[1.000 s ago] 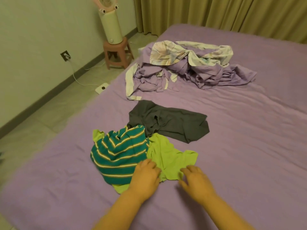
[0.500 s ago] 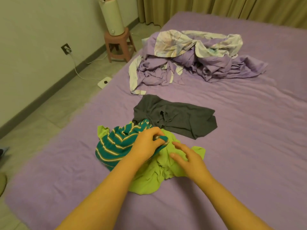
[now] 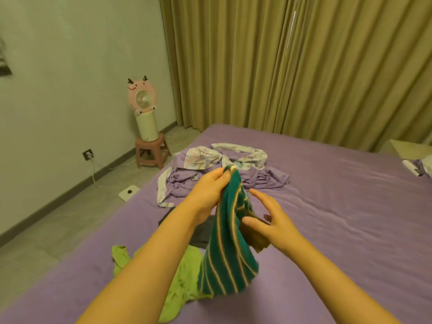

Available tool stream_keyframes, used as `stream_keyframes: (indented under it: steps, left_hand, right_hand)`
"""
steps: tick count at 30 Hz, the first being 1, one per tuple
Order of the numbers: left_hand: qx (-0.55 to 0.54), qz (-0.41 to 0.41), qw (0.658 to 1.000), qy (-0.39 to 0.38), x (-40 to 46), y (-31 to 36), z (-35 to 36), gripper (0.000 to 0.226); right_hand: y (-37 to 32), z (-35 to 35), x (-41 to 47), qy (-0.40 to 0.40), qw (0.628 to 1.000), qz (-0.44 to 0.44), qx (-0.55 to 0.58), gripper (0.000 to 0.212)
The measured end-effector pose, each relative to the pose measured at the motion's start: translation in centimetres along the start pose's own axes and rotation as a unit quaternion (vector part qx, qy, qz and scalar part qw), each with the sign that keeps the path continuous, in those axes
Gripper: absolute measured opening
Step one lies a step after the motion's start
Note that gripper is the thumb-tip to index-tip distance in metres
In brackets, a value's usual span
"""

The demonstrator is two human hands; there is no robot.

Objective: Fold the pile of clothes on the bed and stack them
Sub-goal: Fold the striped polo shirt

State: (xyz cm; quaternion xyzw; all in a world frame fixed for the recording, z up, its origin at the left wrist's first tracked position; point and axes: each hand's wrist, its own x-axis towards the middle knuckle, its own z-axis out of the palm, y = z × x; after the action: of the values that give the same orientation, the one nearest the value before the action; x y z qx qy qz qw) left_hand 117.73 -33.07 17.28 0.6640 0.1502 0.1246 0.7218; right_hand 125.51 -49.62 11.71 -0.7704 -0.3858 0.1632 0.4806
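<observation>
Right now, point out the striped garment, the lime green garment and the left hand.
striped garment [image 3: 230, 258], head view, hanging middle.
lime green garment [image 3: 184, 286], head view, crumpled middle.
left hand [image 3: 207, 195], head view, back of hand.

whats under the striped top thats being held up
Below the striped top lies a green garment on the bed, with a dark grey one behind it. The top and the arms cover part of both.

I see the bed covered with a purple sheet. On it lie a crumpled purple and floral bedcover toward the far side, a dark grey garment nearer me, and a lime green garment closest. More crumpled fabric sits at the right edge.
</observation>
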Motion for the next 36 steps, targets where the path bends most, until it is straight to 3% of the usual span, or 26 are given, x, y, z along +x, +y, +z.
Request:
stream_keyframes:
  steps: [4,11,15,18,21,26,29,31,34,36]
  left_hand:
    - [-0.057,0.02,0.995,-0.074,-2.5,5.7,6.8,0.025]
    - [0.023,0.053,0.99,-0.126,-6.7,11.4,15.7,0.022]
    - [0.044,0.074,0.988,-0.128,-8.8,11.9,18.4,0.036]
    - [0.055,0.078,0.986,-0.135,-9.7,11.8,20.1,0.042]
    - [0.044,0.072,0.992,-0.098,-10.0,12.1,21.4,0.03]
    - [-0.123,0.064,0.99,-0.037,-10.8,13.8,23.8,0.028]
    - [-0.187,0.069,0.976,-0.087,-11.5,15.1,24.9,0.044]
    - [-0.177,0.079,0.973,-0.124,-11.6,16.1,25.0,0.058]
    - [-0.087,0.099,0.972,-0.194,-11.9,17.8,24.8,0.052]
    - [-0.076,0.105,0.965,-0.227,-12.0,18.8,24.4,0.047]
  right_hand:
    - [-2.6,-8.1,-4.5,0.01,0.997,0.001,-0.082,0.016]
    - [-7.6,-21.9,-13.6,0.146,0.988,0.013,-0.055,0.011]
    - [-9.4,-27.6,-17.8,0.182,0.983,0.003,-0.019,0.01]
    - [-10.4,-29.9,-20.2,0.162,0.987,0.006,0.022,0.009]
    - [-11.4,-31.2,-21.7,0.135,0.99,0.007,0.037,0.012]
    - [-11.8,-30.5,-22.3,-0.032,0.998,0.036,0.049,0.041]
    - [-11.0,-29.6,-20.6,0.049,0.999,0.008,0.015,0.025]
    - [-10.9,-29.6,-19.4,0.078,0.996,-0.029,-0.042,0.048]
    - [-11.7,-29.1,-18.2,0.011,0.991,-0.075,-0.11,0.075]
    - [-12.1,-28.5,-17.5,-0.05,0.986,-0.069,-0.144,0.07]
